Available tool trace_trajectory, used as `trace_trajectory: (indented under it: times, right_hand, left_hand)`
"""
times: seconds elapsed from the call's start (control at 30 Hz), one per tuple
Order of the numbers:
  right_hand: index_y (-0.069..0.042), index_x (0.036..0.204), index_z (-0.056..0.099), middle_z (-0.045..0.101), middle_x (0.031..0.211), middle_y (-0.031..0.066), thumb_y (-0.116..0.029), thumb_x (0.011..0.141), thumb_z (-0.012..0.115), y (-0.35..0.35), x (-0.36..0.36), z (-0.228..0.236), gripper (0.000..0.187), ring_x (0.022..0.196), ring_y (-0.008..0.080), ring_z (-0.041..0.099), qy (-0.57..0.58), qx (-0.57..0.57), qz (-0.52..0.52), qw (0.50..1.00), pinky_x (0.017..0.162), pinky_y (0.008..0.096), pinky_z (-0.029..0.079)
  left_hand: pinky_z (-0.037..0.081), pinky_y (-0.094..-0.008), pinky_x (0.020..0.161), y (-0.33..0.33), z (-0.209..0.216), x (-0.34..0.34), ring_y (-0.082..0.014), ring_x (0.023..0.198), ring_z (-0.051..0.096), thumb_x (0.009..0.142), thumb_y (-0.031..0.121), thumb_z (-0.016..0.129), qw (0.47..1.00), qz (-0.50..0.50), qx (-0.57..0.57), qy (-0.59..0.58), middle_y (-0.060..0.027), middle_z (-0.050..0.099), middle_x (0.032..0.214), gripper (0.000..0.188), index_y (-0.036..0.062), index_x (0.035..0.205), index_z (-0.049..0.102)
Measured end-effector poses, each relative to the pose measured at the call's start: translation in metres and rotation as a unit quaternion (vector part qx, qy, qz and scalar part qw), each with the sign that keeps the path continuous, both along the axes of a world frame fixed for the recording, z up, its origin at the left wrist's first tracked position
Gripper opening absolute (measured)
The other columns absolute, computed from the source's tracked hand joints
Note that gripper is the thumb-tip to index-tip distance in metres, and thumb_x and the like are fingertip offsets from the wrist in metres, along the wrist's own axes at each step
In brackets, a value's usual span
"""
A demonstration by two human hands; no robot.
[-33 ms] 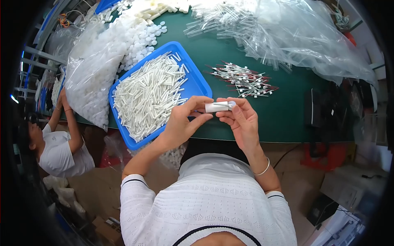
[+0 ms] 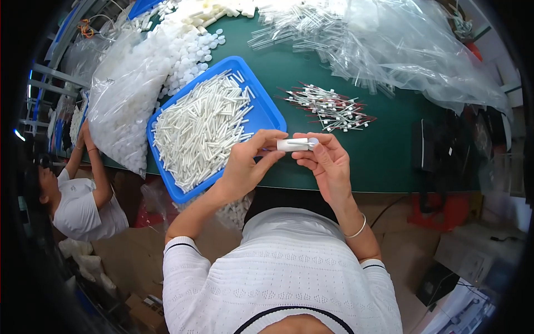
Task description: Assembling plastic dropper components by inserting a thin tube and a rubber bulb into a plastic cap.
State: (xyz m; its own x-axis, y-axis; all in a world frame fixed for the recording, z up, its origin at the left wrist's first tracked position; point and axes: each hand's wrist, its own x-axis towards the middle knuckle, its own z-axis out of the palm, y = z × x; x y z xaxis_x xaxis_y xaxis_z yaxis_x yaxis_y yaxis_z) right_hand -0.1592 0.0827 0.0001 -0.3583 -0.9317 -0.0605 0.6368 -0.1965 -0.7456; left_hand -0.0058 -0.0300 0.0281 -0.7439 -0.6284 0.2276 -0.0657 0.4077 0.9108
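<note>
Just off the blue tray's right corner, the white tube is lying crosswise, long axis running left-right; the right hand is pinching its right end, the left hand is curling by its left end, contact unclear.

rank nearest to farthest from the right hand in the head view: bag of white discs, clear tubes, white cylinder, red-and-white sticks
1. White cylinder: at the right hand
2. Red-and-white sticks: just ahead
3. Clear tubes: farther ahead
4. Bag of white discs: far left
</note>
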Motion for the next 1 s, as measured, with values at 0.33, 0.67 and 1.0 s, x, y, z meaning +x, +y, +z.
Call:
trace_trajectory:
  times: [0.33, 0.67, 1.0]
  right_hand:
    - [0.002, 0.114, 0.055, 0.063, 0.114, 0.019, -0.014, 0.095, 0.057, 0.007, -0.007, -0.005, 0.025, 0.097, 0.024, 0.067, 0.006, 0.031, 0.035, 0.999, 0.082, 0.0315, 0.057]
    - [0.004, 0.112, 0.056, 0.063, 0.114, 0.018, -0.008, 0.094, 0.059, 0.009, -0.003, -0.002, 0.022, 0.1, 0.0204, 0.064, 0.218, 0.013, -0.028, 0.975, 0.083, 0.0302, 0.056]
    - [0.005, 0.111, 0.058, 0.064, 0.11, 0.016, -0.011, 0.094, 0.06, 0.011, -0.022, -0.007, 0.023, 0.098, 0.0203, 0.065, 0.077, 0.049, 0.076, 0.993, 0.083, 0.031, 0.056]
  left_hand:
    - [0.052, -0.0279, 0.063, 0.003, -0.004, -0.005, -0.0212, 0.074, 0.068, 0.08, -0.009, 0.062, 0.986, 0.0, -0.167, -0.025, -0.0105, 0.067, 0.088, 0.03, 0.0019, 0.108, 0.062]
    - [0.055, -0.0269, 0.065, 0.013, 0.004, 0.003, -0.016, 0.077, 0.067, 0.082, 0.001, 0.069, 0.996, 0.036, 0.015, -0.076, -0.0122, 0.069, 0.091, 0.03, 0.0019, 0.112, 0.064]
    - [0.052, -0.0218, 0.062, 0.004, -0.005, 0.007, -0.0115, 0.07, 0.067, 0.087, -0.007, 0.056, 0.994, -0.021, 0.051, -0.098, -0.0086, 0.069, 0.081, 0.026, -0.0008, 0.112, 0.062]
